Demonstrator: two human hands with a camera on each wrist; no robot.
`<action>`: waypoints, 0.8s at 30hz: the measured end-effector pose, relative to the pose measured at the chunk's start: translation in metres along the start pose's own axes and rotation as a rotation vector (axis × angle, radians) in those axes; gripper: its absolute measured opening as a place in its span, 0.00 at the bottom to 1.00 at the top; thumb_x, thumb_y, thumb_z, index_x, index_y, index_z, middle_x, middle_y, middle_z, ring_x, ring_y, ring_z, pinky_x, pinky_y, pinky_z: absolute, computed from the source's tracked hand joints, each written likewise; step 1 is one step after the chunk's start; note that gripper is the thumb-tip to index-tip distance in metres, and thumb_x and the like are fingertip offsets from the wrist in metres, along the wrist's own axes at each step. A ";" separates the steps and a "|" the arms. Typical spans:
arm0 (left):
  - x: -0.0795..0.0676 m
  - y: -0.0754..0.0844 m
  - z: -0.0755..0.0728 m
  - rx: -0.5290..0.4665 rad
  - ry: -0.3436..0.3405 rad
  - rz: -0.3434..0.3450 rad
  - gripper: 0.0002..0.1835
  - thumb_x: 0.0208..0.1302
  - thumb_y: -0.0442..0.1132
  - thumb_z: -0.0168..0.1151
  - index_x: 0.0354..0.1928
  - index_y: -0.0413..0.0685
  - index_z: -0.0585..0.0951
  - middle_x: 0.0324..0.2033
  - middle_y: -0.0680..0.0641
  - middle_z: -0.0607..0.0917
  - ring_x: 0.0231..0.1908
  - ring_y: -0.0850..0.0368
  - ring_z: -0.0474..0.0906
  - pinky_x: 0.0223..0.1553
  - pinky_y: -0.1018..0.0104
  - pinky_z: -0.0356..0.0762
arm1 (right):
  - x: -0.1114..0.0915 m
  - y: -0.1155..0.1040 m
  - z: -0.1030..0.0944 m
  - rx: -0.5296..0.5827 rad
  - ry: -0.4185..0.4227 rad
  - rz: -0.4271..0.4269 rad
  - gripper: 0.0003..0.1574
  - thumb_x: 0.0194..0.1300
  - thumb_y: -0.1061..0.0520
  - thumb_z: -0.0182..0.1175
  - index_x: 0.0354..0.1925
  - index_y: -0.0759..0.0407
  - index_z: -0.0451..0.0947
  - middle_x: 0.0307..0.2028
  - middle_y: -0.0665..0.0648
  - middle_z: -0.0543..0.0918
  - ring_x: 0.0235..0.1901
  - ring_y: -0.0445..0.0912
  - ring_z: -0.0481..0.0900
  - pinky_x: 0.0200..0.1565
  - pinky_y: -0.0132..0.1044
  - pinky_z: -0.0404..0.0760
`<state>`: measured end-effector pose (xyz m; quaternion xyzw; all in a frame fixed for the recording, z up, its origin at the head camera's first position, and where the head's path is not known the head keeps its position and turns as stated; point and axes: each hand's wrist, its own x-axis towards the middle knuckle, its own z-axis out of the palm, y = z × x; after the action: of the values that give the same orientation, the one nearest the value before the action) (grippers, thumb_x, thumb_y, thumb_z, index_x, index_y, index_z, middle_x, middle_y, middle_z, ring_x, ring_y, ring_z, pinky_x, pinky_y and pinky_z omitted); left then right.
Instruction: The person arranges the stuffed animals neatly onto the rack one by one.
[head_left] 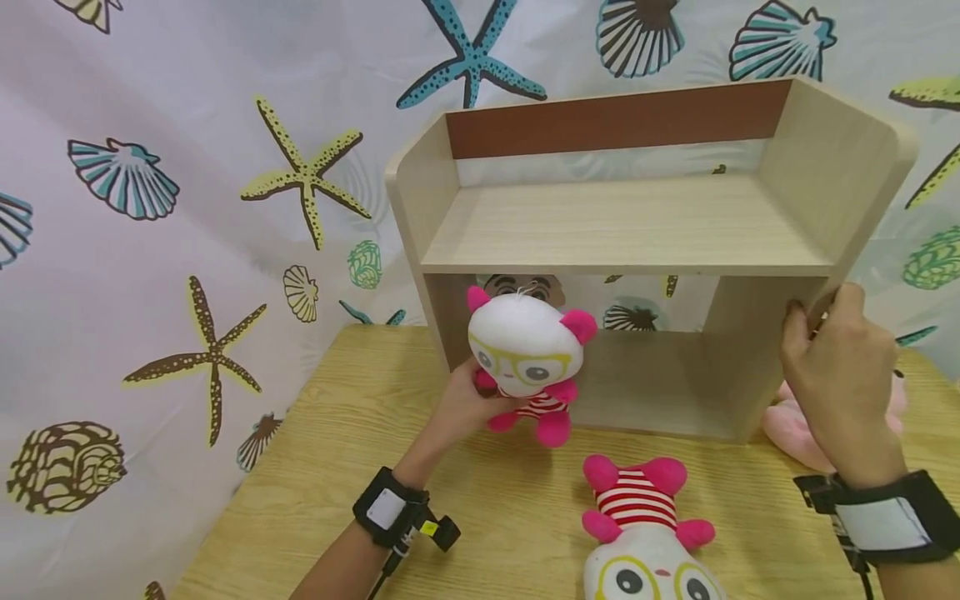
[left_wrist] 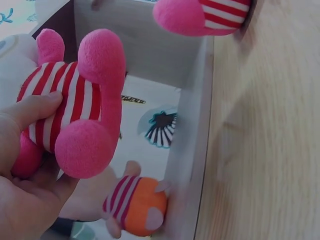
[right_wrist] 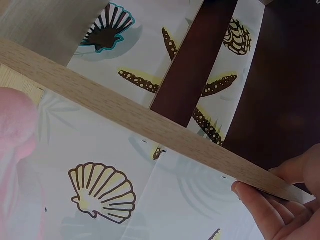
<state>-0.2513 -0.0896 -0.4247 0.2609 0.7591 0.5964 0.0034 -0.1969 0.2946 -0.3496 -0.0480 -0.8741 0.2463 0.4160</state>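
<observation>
A shell-printed cloth [head_left: 202,92] backs the wood-grain table [head_left: 300,467], where the right hand [head_left: 843,379] pinches the side panel [head_left: 765,358] of a shelf unit [head_left: 630,225] and the left hand [head_left: 467,407] grips a pink-and-white plush [head_left: 525,346] at its lower compartment [head_left: 648,387]. The head view cuts off a second plush [head_left: 637,506]; the right hand partly hides a pink toy [head_left: 797,432]. Only the left wrist view shows the orange toy's body [left_wrist: 145,206] inside.

Your wood-grain table [head_left: 300,467] bears a pale wooden shelf [head_left: 630,223], a pink-and-white plush panda [head_left: 637,507] before it, a light-pink plush [head_left: 795,435] beside it.
</observation>
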 end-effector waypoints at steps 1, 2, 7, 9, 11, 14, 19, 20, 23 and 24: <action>0.001 -0.001 0.002 0.007 0.001 0.002 0.32 0.56 0.33 0.74 0.63 0.43 0.73 0.55 0.44 0.81 0.54 0.50 0.78 0.54 0.55 0.78 | 0.000 0.000 0.000 0.000 -0.004 0.000 0.25 0.72 0.58 0.53 0.52 0.82 0.67 0.33 0.83 0.77 0.28 0.77 0.78 0.18 0.16 0.52; 0.002 -0.002 0.004 0.015 0.005 0.003 0.31 0.56 0.33 0.74 0.62 0.42 0.73 0.54 0.44 0.81 0.53 0.51 0.79 0.54 0.56 0.78 | 0.000 0.000 0.000 0.000 -0.006 -0.002 0.25 0.72 0.58 0.53 0.53 0.82 0.67 0.33 0.83 0.78 0.28 0.77 0.78 0.17 0.16 0.53; 0.007 -0.006 0.014 0.050 0.025 0.025 0.32 0.54 0.33 0.74 0.61 0.39 0.73 0.53 0.43 0.82 0.52 0.52 0.80 0.52 0.58 0.79 | 0.001 0.002 0.002 -0.007 -0.008 -0.012 0.24 0.72 0.58 0.53 0.52 0.82 0.67 0.31 0.83 0.77 0.26 0.77 0.78 0.14 0.27 0.61; 0.009 -0.008 0.018 0.056 0.027 0.035 0.31 0.54 0.33 0.74 0.60 0.38 0.74 0.53 0.42 0.82 0.51 0.51 0.80 0.51 0.58 0.79 | 0.001 0.002 0.002 -0.010 -0.007 -0.016 0.24 0.72 0.58 0.53 0.52 0.82 0.67 0.30 0.83 0.77 0.25 0.77 0.77 0.13 0.31 0.61; 0.012 -0.009 0.021 0.057 0.027 0.041 0.31 0.54 0.33 0.74 0.60 0.38 0.74 0.53 0.42 0.82 0.51 0.52 0.80 0.51 0.59 0.79 | 0.002 0.003 0.002 -0.009 -0.006 -0.015 0.24 0.72 0.58 0.53 0.52 0.81 0.67 0.30 0.82 0.77 0.24 0.76 0.77 0.14 0.28 0.58; 0.016 -0.009 0.027 0.048 0.030 0.038 0.31 0.54 0.33 0.75 0.60 0.39 0.75 0.52 0.43 0.83 0.52 0.53 0.80 0.52 0.60 0.79 | 0.002 0.003 0.002 -0.006 -0.004 -0.020 0.24 0.72 0.58 0.53 0.52 0.81 0.67 0.30 0.82 0.77 0.23 0.76 0.77 0.14 0.29 0.59; 0.023 -0.009 0.035 0.043 0.013 0.010 0.31 0.56 0.34 0.74 0.62 0.44 0.74 0.53 0.46 0.82 0.53 0.54 0.79 0.54 0.59 0.77 | 0.002 0.004 0.001 -0.006 -0.003 -0.019 0.24 0.72 0.58 0.53 0.52 0.82 0.66 0.29 0.82 0.77 0.23 0.76 0.77 0.14 0.36 0.61; 0.024 -0.009 0.037 0.046 0.009 0.006 0.31 0.56 0.35 0.74 0.62 0.44 0.74 0.54 0.46 0.82 0.54 0.54 0.79 0.55 0.59 0.77 | 0.002 0.004 0.001 -0.006 -0.004 -0.016 0.24 0.72 0.58 0.53 0.52 0.82 0.66 0.29 0.82 0.77 0.23 0.76 0.77 0.14 0.36 0.61; 0.027 -0.010 0.042 0.064 0.012 -0.004 0.33 0.56 0.35 0.75 0.63 0.44 0.73 0.55 0.47 0.82 0.55 0.56 0.77 0.57 0.61 0.75 | 0.001 0.003 0.001 -0.007 -0.004 -0.014 0.24 0.72 0.58 0.53 0.51 0.82 0.66 0.29 0.82 0.77 0.24 0.76 0.77 0.14 0.36 0.62; 0.028 -0.010 0.043 0.061 0.014 0.001 0.33 0.55 0.34 0.75 0.63 0.44 0.73 0.55 0.46 0.82 0.55 0.55 0.78 0.57 0.60 0.75 | 0.001 0.003 0.001 -0.006 -0.005 -0.014 0.24 0.72 0.58 0.53 0.51 0.82 0.66 0.29 0.82 0.77 0.24 0.76 0.77 0.14 0.37 0.62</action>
<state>-0.2661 -0.0407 -0.4376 0.2573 0.7768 0.5746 -0.0102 -0.1983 0.2973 -0.3509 -0.0427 -0.8761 0.2409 0.4154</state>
